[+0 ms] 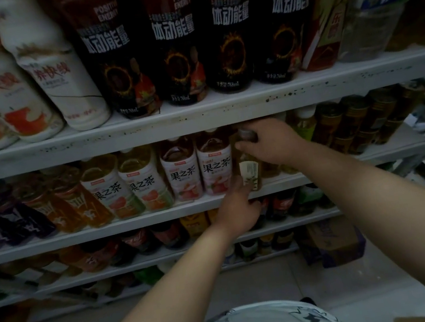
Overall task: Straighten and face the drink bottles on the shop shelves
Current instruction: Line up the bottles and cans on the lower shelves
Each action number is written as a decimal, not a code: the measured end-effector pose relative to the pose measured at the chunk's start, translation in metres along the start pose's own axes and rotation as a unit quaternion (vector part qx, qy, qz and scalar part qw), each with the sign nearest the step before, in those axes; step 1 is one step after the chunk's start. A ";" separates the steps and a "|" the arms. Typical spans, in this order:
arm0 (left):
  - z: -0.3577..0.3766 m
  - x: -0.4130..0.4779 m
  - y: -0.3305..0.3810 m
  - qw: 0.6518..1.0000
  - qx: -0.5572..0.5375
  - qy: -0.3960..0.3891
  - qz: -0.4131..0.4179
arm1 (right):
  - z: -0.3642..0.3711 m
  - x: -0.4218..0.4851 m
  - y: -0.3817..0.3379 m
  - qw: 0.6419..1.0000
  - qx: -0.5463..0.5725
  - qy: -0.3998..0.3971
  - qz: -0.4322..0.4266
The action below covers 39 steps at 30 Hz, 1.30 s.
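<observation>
Evidently full, the pale tea bottle on the middle shelf, just right of the pink-labelled tea bottles, should feel fairly heavy, stiff but squeezable, and probably slick on its label. The right hand is wrapped around its neck and cap; the left hand grips its base with thumb on the label. Cap and base look the surest holds for turning it to face out.

Both hands gripping tea bottle
</observation>
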<state>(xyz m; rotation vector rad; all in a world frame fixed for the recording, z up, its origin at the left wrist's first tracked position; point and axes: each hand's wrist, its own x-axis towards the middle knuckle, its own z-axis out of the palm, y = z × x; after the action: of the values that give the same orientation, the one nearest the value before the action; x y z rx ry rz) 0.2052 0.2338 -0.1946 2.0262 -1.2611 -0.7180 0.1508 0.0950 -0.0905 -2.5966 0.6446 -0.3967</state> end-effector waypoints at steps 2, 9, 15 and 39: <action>0.004 0.000 0.000 1.000 0.010 0.017 0.001 | 0.005 -0.001 0.001 0.999 -0.032 0.032 -0.017; 0.018 0.002 0.004 1.000 0.012 -0.012 -0.004 | 0.009 0.006 0.002 0.995 -0.066 0.039 -0.059; 0.016 0.017 0.005 0.998 0.040 -0.044 -0.022 | 0.007 0.007 -0.001 0.999 -0.027 0.026 -0.029; 0.001 0.015 -0.004 0.999 0.026 0.016 -0.035 | -0.005 -0.005 0.041 0.968 0.028 0.128 0.213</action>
<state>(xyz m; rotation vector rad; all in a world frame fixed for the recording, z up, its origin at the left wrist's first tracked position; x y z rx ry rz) 0.2125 0.2212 -0.2003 2.1247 -1.2069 -0.6900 0.1296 0.0626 -0.1062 -2.2854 1.2310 -0.6008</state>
